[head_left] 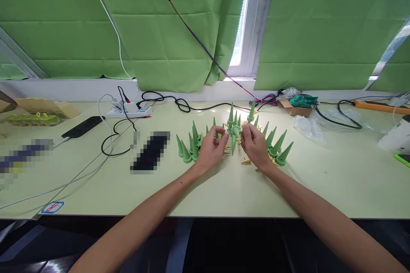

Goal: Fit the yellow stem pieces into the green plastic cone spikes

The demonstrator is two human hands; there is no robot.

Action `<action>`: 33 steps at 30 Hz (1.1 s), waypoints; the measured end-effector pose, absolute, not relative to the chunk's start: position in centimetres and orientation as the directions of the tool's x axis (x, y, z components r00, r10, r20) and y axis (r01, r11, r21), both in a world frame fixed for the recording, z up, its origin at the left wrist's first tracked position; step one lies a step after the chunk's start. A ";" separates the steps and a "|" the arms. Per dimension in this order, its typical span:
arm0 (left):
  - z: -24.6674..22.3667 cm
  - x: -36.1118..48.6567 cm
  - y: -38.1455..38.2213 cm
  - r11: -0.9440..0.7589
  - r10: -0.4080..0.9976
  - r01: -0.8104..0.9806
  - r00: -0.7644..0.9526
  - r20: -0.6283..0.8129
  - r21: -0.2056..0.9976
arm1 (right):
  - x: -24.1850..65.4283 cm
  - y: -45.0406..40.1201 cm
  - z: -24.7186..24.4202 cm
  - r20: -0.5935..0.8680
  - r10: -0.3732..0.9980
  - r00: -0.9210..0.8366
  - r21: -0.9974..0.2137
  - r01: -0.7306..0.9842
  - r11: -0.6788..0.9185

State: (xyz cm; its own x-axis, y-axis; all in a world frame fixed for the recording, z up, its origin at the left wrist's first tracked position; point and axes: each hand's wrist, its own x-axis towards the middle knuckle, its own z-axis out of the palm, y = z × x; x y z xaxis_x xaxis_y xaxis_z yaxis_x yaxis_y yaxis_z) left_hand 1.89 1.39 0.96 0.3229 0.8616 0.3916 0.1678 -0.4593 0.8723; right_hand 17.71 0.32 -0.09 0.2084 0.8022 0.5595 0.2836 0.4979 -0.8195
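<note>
My right hand is closed, thumb and index finger pinched at the round base of a green plastic cone. That cone's tip points down, toward me. To its left is my left hand, fingers curled, with a gap between thumb and index finger and nothing visible in it. Around both hands stand several more green cones with round bases, one group on the left and another on the right. Small yellow pieces lie among them, partly hidden by my hands.
A pixelated dark object lies left of the cones. Farther left are a black phone-like slab, a white power strip and loose cables. At the back right stand a small cardboard box and clear plastic bags. Green curtains hang behind.
</note>
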 end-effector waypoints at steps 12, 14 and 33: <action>0.7 2.0 1.8 -0.183 0.849 0.011 0.505 0.153 0.983 | 17.6 0.1 -0.4 0.540 0.842 0.027 -0.789 0.365 0.494; 0.7 1.9 1.7 -0.212 0.851 0.036 0.498 0.167 0.977 | 17.6 0.1 -0.3 0.539 0.842 0.023 -0.781 0.388 0.489; 1.1 1.5 1.5 -0.454 0.830 0.212 0.455 0.324 0.865 | 17.7 0.1 -0.1 0.542 0.840 0.001 -0.756 0.438 0.487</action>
